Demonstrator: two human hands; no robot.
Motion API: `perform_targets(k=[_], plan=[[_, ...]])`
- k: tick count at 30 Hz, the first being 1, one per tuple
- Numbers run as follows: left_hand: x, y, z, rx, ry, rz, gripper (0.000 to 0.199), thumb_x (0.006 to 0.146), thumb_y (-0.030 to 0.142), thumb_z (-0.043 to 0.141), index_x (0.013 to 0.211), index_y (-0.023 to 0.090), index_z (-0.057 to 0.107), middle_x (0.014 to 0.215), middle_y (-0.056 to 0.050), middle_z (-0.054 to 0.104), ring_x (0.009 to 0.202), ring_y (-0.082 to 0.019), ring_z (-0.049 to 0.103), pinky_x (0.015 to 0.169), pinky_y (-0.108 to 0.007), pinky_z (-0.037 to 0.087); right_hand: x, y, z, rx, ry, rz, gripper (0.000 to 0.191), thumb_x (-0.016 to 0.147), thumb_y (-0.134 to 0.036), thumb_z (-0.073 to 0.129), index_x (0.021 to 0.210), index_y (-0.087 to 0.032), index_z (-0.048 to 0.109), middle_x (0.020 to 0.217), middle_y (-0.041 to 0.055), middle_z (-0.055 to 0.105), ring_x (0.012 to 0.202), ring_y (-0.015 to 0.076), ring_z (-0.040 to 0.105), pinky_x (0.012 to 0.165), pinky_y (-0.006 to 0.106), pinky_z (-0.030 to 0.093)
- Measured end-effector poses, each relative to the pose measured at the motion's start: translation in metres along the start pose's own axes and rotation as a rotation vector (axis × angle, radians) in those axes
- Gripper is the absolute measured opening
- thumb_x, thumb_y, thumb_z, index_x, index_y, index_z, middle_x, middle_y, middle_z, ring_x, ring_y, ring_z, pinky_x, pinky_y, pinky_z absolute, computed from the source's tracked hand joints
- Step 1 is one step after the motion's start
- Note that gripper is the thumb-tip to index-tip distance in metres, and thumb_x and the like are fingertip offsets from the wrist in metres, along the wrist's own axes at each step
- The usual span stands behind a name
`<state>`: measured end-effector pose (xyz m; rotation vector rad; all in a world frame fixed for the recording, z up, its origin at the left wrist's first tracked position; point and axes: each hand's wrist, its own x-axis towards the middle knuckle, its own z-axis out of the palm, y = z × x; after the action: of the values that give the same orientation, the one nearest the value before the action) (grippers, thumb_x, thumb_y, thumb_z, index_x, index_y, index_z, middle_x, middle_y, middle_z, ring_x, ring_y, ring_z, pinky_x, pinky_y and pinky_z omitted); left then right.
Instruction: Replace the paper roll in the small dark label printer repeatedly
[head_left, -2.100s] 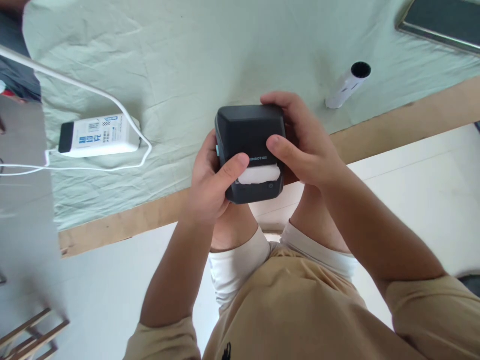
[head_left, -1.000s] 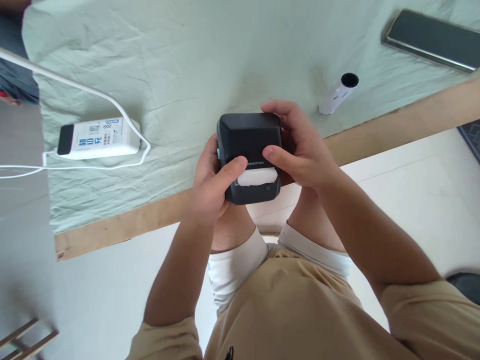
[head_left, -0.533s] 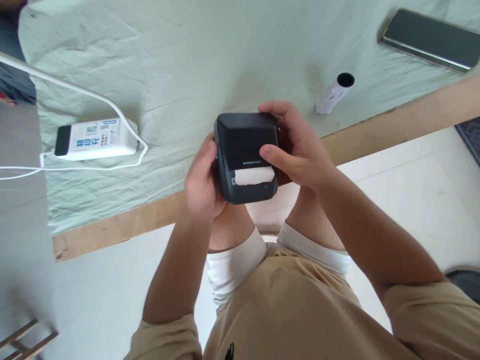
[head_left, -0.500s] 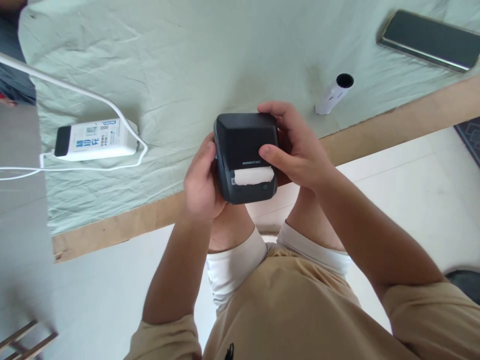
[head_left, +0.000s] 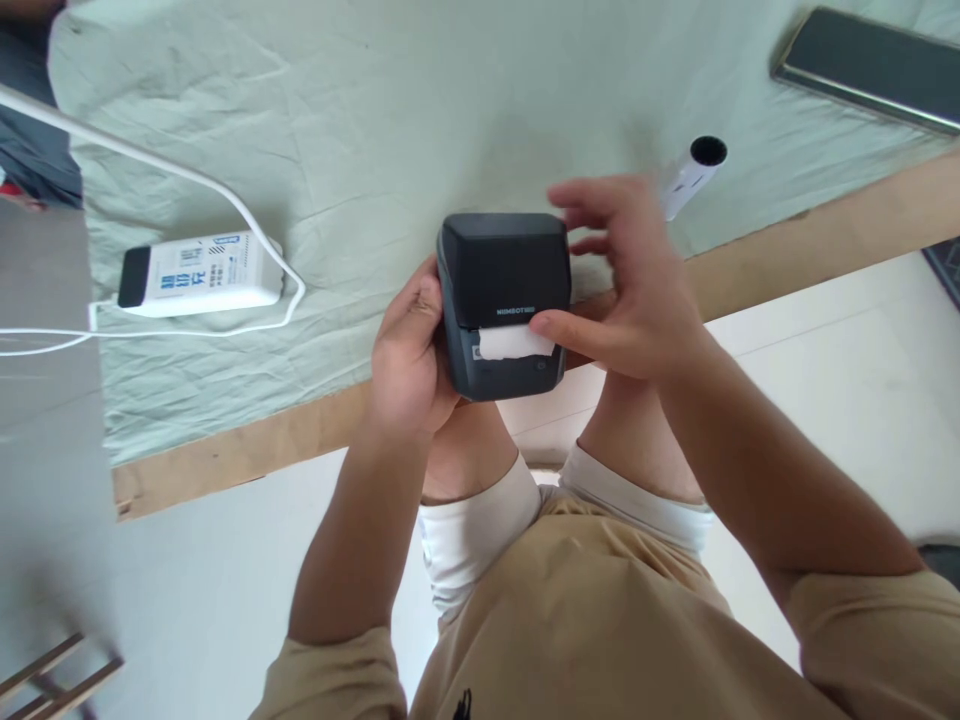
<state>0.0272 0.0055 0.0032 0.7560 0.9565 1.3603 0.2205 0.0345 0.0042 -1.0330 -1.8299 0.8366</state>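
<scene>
Over the bare wooden table edge (head_left: 232, 467), the left hand (head_left: 409, 365) wrapped its fingers round a boxy black plastic printer (head_left: 506, 262); the right hand (head_left: 646, 285) held its fingers spread just beside it, thumb tip at the white paper strip (head_left: 514, 343)

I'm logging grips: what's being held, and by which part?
The black device, by its left side, in the left hand. The right hand is open, thumb over the white paper; contact is unclear.

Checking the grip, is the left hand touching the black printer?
Touching: the head view shows the left hand against one side of the black printer, no gap.
</scene>
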Motion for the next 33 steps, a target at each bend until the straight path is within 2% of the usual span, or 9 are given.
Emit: perform_targets(k=[2, 5, 11, 16, 19, 23, 28, 31, 33], plan=[[0.001, -0.001, -0.001, -0.008, 0.007, 0.017, 0.021, 0.101, 0.033, 0.062, 0.087, 0.022, 0.074, 0.082, -0.003, 0.073, 0.108, -0.023, 0.076, 0.095, -0.031, 0.064, 0.001, -0.012, -0.003, -0.112, 0.175, -0.092, 0.061, 0.078, -0.06, 0.086, 0.125, -0.029, 0.062, 0.108, 0.0044, 0.062, 0.093, 0.0229, 0.063, 0.085, 0.042, 0.056], [0.002, -0.002, -0.002, -0.039, -0.014, 0.015, 0.024, 0.102, 0.035, 0.06, 0.091, 0.023, 0.077, 0.083, -0.002, 0.074, 0.098, -0.02, 0.076, 0.091, -0.029, 0.063, 0.007, -0.033, -0.003, -0.102, 0.253, -0.072, 0.029, 0.095, -0.049, 0.074, 0.108, -0.026, 0.061, 0.093, -0.0012, 0.056, 0.059, 0.0105, 0.048, 0.06, 0.035, 0.042], [0.0, -0.001, -0.002, -0.078, -0.043, -0.029, 0.032, 0.106, 0.039, 0.054, 0.092, 0.023, 0.078, 0.085, -0.003, 0.074, 0.086, -0.017, 0.073, 0.082, -0.025, 0.061, 0.018, -0.042, 0.001, -0.043, 0.341, -0.11, 0.021, 0.097, -0.025, 0.065, 0.086, -0.028, 0.047, 0.096, -0.0014, 0.06, 0.072, 0.0139, 0.063, 0.051, 0.033, 0.038], [-0.001, 0.001, -0.001, -0.073, -0.059, -0.048, 0.031, 0.106, 0.038, 0.054, 0.088, 0.024, 0.075, 0.08, -0.004, 0.071, 0.105, -0.023, 0.074, 0.093, -0.031, 0.06, 0.023, -0.036, -0.002, -0.548, -0.025, -0.105, 0.007, 0.088, -0.024, 0.068, 0.091, -0.028, 0.063, 0.082, -0.0024, 0.07, 0.06, 0.0158, 0.056, 0.06, 0.035, 0.045], [0.0, 0.002, -0.001, -0.091, -0.06, -0.064, 0.031, 0.106, 0.035, 0.052, 0.091, 0.022, 0.076, 0.078, -0.004, 0.071, 0.104, -0.023, 0.075, 0.095, -0.032, 0.061, 0.03, -0.041, -0.003, -0.765, -0.273, -0.006, 0.019, 0.086, -0.03, 0.069, 0.105, -0.03, 0.068, 0.076, 0.0009, 0.066, 0.062, 0.0212, 0.057, 0.057, 0.036, 0.042], [0.0, 0.003, 0.003, -0.125, -0.059, -0.105, 0.036, 0.107, 0.033, 0.045, 0.092, 0.02, 0.075, 0.09, -0.007, 0.077, 0.111, -0.026, 0.075, 0.095, -0.037, 0.063, 0.035, -0.052, -0.008, -0.789, -0.369, 0.019, 0.033, 0.084, -0.033, 0.068, 0.117, -0.031, 0.069, 0.084, 0.003, 0.073, 0.066, 0.0236, 0.059, 0.054, 0.036, 0.037], [-0.001, 0.002, 0.004, -0.135, -0.056, -0.118, 0.038, 0.108, 0.043, 0.045, 0.092, 0.023, 0.072, 0.097, -0.007, 0.079, 0.118, -0.027, 0.075, 0.095, -0.037, 0.064, 0.016, -0.058, -0.026, -0.23, -0.076, 0.054, 0.038, 0.079, -0.031, 0.077, 0.117, -0.032, 0.071, 0.096, -0.0024, 0.075, 0.051, 0.0129, 0.053, 0.054, 0.038, 0.047], [-0.001, 0.002, 0.003, -0.114, -0.048, -0.124, 0.041, 0.108, 0.049, 0.045, 0.088, 0.023, 0.071, 0.093, -0.006, 0.079, 0.117, -0.027, 0.075, 0.095, -0.037, 0.064, 0.002, -0.039, -0.029, 0.2, 0.252, 0.172, 0.022, 0.085, -0.037, 0.072, 0.106, -0.033, 0.074, 0.083, -0.0013, 0.072, 0.054, 0.0173, 0.06, 0.044, 0.035, 0.042], [0.0, 0.002, 0.003, -0.105, -0.043, -0.129, 0.043, 0.108, 0.049, 0.046, 0.085, 0.023, 0.07, 0.094, -0.006, 0.079, 0.117, -0.028, 0.076, 0.095, -0.037, 0.064, -0.003, -0.019, -0.026, 0.308, 0.321, 0.277, 0.018, 0.082, -0.038, 0.075, 0.099, -0.031, 0.073, 0.074, -0.0024, 0.068, 0.05, 0.0163, 0.059, 0.041, 0.032, 0.043]])
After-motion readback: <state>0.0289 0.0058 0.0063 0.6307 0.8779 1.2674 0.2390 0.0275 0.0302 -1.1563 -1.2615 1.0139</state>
